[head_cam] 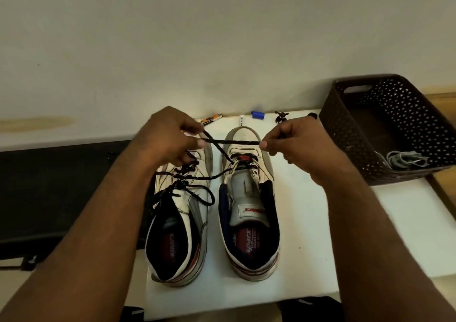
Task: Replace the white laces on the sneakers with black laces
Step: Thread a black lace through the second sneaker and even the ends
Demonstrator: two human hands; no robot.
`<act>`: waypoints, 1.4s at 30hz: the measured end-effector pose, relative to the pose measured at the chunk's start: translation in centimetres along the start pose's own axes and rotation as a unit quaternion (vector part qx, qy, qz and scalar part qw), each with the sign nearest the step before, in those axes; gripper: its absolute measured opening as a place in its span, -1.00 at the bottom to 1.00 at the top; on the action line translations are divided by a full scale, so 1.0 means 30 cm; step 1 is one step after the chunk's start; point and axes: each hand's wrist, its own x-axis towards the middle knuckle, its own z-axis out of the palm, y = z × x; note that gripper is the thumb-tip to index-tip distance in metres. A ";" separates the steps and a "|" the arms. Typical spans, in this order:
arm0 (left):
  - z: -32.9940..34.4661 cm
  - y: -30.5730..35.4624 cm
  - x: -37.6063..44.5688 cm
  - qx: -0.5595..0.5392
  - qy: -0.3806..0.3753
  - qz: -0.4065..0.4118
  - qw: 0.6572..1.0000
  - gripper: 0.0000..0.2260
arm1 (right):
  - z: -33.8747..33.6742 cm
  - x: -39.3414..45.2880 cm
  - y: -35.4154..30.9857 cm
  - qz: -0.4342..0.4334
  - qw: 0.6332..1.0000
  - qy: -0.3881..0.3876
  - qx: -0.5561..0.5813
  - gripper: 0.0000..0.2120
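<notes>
1. Head view: two white sneakers stand side by side on a white desk (357,223), toes pointing away from the person. The left sneaker (180,223) is already threaded with a black lace whose loose ends lie across its tongue and side. The right sneaker (249,210) has black lacing only through its lowest eyelets, and its grey tongue is bare.
2. A black lace (237,143) runs up from the right sneaker's front eyelets and is stretched level above its toe between both hands. The left hand (165,136) pinches one end between thumb and curled fingers; the right hand (296,141) pinches the other end the same way.
3. The left hand and forearm cover the front of the left sneaker, so its lower eyelets cannot be seen.
4. A dark perforated basket (345,134) sits at the desk's right edge, well apart from the sneakers; a bundle of pale laces (404,160) lies inside it.
5. Along the desk's far edge, beyond the toes, lie a blue cap (257,115), a white marker (241,120), a small orange and black item (212,119) and small black pieces (281,117), too small to tell.
6. A black bag (49,198) lies left of the desk.
</notes>
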 end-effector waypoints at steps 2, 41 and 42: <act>0.057 0.047 -0.030 -0.114 -0.106 0.052 0.986 -0.45 | 0.034 0.002 -0.017 -0.006 1.000 -0.021 0.011 -0.96; 0.266 0.023 -0.028 0.006 -0.012 -0.009 1.000 -0.94 | 0.099 -0.004 0.007 0.194 0.978 -0.049 -0.053 -0.83; 0.266 0.020 -0.029 -0.012 -0.010 -0.014 1.000 -0.93 | 0.100 -0.002 0.006 0.196 0.978 -0.049 -0.053 -0.82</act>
